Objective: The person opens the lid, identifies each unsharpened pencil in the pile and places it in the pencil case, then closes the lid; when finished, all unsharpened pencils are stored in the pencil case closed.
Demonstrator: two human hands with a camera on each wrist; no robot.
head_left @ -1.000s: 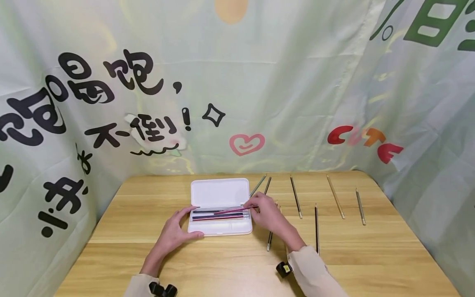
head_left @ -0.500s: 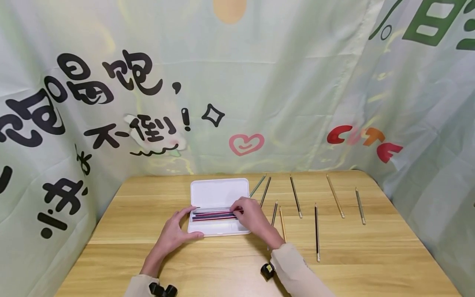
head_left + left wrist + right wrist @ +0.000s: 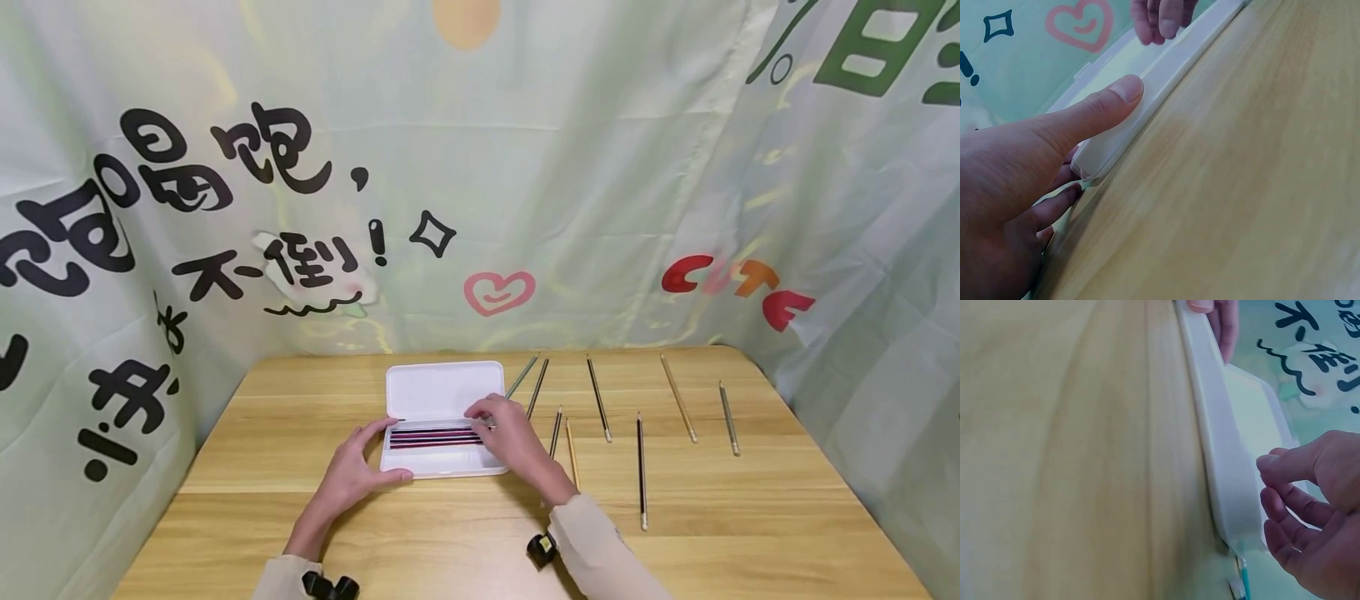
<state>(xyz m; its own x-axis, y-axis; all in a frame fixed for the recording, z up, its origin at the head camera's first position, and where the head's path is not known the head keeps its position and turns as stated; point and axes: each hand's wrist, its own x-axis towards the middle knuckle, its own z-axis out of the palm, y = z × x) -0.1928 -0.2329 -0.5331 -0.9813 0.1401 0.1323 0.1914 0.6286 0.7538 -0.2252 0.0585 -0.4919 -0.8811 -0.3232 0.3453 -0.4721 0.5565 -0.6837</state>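
Note:
A white pencil case (image 3: pixel 444 463) lies with its lid raised, and several dark and red pencils (image 3: pixel 431 437) lie lengthwise inside. My left hand (image 3: pixel 358 467) holds the case's left end, thumb on the front edge and fingers round the far side. In the left wrist view the thumb (image 3: pixel 1100 112) lies along the white rim. Over the right end of the case hovers my right hand (image 3: pixel 513 435), its fingers loosely bent above the pencil ends. The right wrist view shows the right fingertips (image 3: pixel 1272 464) close together beside the case, with no pencil visible between them.
Several pencils lie scattered on the wooden table (image 3: pixel 720 517) to the right, among them a black one (image 3: pixel 642 471), a natural wood one (image 3: pixel 678 398) and a grey one (image 3: pixel 728 418). A green pencil (image 3: pixel 521 377) lies beside the lid. A printed curtain (image 3: pixel 600 208) stands behind the table.
My right hand has moved left over the case with a reddish pencil, which now lies in line with the others inside. The fingers have loosened. My left hand has stayed on the case.

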